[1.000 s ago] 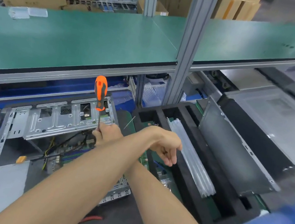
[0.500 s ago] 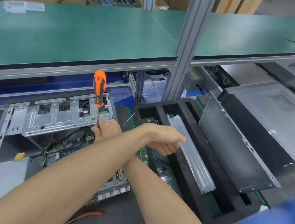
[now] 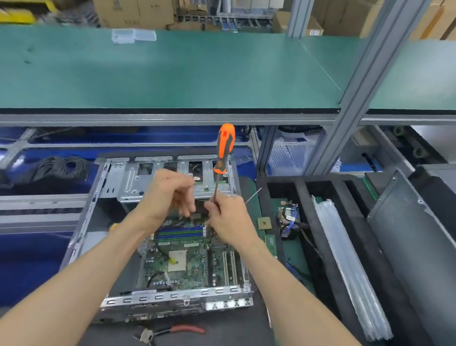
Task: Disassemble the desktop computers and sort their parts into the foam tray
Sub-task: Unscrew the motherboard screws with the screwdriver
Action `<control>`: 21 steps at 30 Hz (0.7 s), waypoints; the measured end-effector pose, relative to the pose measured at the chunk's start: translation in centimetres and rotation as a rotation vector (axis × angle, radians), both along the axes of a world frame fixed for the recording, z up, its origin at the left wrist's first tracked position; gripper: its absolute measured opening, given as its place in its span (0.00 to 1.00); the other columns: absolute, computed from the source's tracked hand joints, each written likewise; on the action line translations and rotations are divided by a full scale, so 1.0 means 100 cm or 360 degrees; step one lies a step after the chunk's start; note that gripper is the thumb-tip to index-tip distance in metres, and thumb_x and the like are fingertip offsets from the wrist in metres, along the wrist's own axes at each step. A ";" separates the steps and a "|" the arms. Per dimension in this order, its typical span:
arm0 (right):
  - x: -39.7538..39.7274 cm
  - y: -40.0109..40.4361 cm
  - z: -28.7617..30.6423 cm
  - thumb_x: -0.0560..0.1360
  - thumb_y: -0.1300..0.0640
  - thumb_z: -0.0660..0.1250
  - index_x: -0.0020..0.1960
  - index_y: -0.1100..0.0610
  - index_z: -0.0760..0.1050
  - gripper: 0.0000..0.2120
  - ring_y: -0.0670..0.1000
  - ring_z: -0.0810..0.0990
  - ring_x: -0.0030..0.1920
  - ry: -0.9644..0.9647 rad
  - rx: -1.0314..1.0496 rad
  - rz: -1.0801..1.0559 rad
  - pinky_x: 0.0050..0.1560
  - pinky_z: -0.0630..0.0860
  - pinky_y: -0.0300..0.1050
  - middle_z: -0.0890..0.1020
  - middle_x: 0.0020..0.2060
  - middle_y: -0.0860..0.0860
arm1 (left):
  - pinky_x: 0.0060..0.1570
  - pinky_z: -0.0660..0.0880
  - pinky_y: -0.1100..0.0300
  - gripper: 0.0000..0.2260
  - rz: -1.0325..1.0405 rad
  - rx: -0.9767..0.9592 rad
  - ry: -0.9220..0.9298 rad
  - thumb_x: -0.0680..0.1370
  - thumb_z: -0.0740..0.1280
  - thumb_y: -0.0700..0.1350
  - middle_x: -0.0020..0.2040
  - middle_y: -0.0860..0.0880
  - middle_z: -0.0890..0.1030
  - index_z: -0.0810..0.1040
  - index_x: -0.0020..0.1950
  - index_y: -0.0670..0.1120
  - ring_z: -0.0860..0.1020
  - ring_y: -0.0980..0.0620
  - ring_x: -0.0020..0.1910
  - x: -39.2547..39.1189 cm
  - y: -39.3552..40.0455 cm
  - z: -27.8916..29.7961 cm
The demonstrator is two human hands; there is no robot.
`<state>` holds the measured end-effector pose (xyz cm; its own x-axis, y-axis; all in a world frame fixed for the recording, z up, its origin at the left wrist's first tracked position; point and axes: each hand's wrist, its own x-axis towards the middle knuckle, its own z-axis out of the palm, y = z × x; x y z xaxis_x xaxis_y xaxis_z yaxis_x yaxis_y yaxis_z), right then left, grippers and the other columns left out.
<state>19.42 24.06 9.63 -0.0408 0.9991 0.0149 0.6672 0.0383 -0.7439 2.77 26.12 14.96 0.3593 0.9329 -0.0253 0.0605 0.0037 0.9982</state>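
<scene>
Uncrossed now, both arms are being held over the open computer case (image 3: 108,216); the screwdriver (image 3: 223,155) is being gripped by the right hand (image 3: 227,218), while the left hand (image 3: 170,194) is being kept loosely curled, holding nothing.

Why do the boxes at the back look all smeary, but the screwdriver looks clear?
In the head view, the cardboard boxes at the top and the far left edge are streaked with motion blur; the orange screwdriver, held in the right hand, and the open computer case in the middle look sharp; the wide lens also bends the green shelf edge into a curve.
</scene>
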 end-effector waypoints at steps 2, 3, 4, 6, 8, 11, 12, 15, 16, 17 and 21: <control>-0.001 0.000 -0.001 0.83 0.55 0.62 0.48 0.61 0.75 0.11 0.60 0.83 0.43 0.0000 -0.0037 -0.0005 0.46 0.80 0.58 0.82 0.39 0.61 | 0.29 0.72 0.59 0.16 0.0253 0.0056 0.0118 0.78 0.63 0.40 0.29 0.41 0.81 0.79 0.30 0.42 0.76 0.48 0.24 -0.010 0.004 -0.021; -0.002 0.000 -0.001 0.83 0.55 0.62 0.48 0.61 0.75 0.10 0.60 0.83 0.43 0.0013 -0.0053 -0.0002 0.46 0.80 0.57 0.82 0.39 0.61 | 0.31 0.74 0.57 0.14 0.0315 0.0062 0.0234 0.78 0.63 0.37 0.31 0.42 0.82 0.80 0.33 0.41 0.79 0.48 0.27 -0.011 0.004 -0.031; -0.002 0.000 -0.002 0.83 0.55 0.62 0.47 0.60 0.75 0.10 0.60 0.83 0.43 0.0009 -0.0057 0.0000 0.46 0.80 0.57 0.82 0.38 0.60 | 0.34 0.78 0.54 0.12 0.0331 0.0055 0.0394 0.77 0.63 0.34 0.34 0.43 0.84 0.81 0.37 0.41 0.81 0.48 0.30 -0.009 0.005 -0.041; 0.000 0.000 -0.003 0.83 0.55 0.62 0.46 0.61 0.73 0.10 0.61 0.82 0.44 -0.0013 -0.0059 0.0011 0.47 0.79 0.56 0.81 0.38 0.61 | 0.42 0.82 0.58 0.09 0.0189 0.0027 0.0743 0.75 0.66 0.33 0.39 0.50 0.86 0.83 0.44 0.45 0.84 0.54 0.38 -0.003 0.004 -0.060; -0.001 0.000 -0.003 0.82 0.56 0.62 0.46 0.61 0.73 0.10 0.62 0.81 0.44 -0.0012 -0.0056 0.0000 0.46 0.79 0.56 0.81 0.39 0.61 | 0.43 0.76 0.72 0.10 -0.0105 0.0104 0.1053 0.73 0.70 0.35 0.39 0.58 0.84 0.84 0.46 0.50 0.81 0.67 0.38 0.007 0.004 -0.077; -0.001 0.001 -0.005 0.83 0.55 0.62 0.46 0.61 0.73 0.11 0.61 0.82 0.43 0.0003 -0.0042 0.0005 0.47 0.80 0.56 0.81 0.38 0.61 | 0.32 0.66 0.68 0.11 -0.0262 0.0246 0.1319 0.74 0.70 0.37 0.28 0.56 0.77 0.79 0.35 0.51 0.71 0.63 0.25 0.020 0.008 -0.095; -0.001 0.002 -0.006 0.83 0.55 0.62 0.46 0.61 0.73 0.11 0.61 0.82 0.42 -0.0005 -0.0036 0.0006 0.47 0.80 0.56 0.81 0.38 0.61 | 0.30 0.65 0.63 0.13 -0.0244 0.0234 0.1316 0.74 0.68 0.36 0.26 0.55 0.74 0.76 0.32 0.48 0.68 0.59 0.24 0.023 0.010 -0.099; 0.000 0.003 -0.009 0.82 0.54 0.62 0.46 0.60 0.74 0.11 0.60 0.82 0.42 0.0007 -0.0016 -0.0027 0.47 0.80 0.55 0.81 0.38 0.60 | 0.27 0.60 0.61 0.11 -0.0202 0.0201 0.1171 0.69 0.63 0.32 0.23 0.53 0.69 0.74 0.32 0.46 0.63 0.56 0.24 0.024 0.012 -0.103; 0.000 0.004 -0.010 0.82 0.54 0.63 0.45 0.60 0.74 0.11 0.60 0.82 0.41 0.0013 -0.0004 -0.0031 0.47 0.80 0.55 0.81 0.38 0.60 | 0.26 0.59 0.62 0.11 -0.0208 0.0213 0.1138 0.68 0.63 0.32 0.23 0.53 0.69 0.74 0.32 0.48 0.63 0.55 0.24 0.023 0.011 -0.105; 0.000 0.004 -0.011 0.82 0.54 0.63 0.45 0.60 0.74 0.11 0.59 0.83 0.40 0.0016 0.0005 -0.0033 0.46 0.81 0.56 0.81 0.38 0.60 | 0.26 0.60 0.64 0.12 -0.0220 0.0236 0.1124 0.69 0.64 0.33 0.23 0.54 0.70 0.76 0.32 0.50 0.64 0.55 0.24 0.021 0.010 -0.106; 0.000 0.004 -0.012 0.82 0.54 0.63 0.44 0.59 0.74 0.11 0.56 0.83 0.36 0.0030 0.0039 -0.0051 0.44 0.81 0.56 0.82 0.34 0.57 | 0.27 0.66 0.71 0.25 -0.0293 0.0305 0.1114 0.72 0.67 0.34 0.27 0.58 0.79 0.79 0.30 0.65 0.73 0.59 0.26 0.015 0.006 -0.113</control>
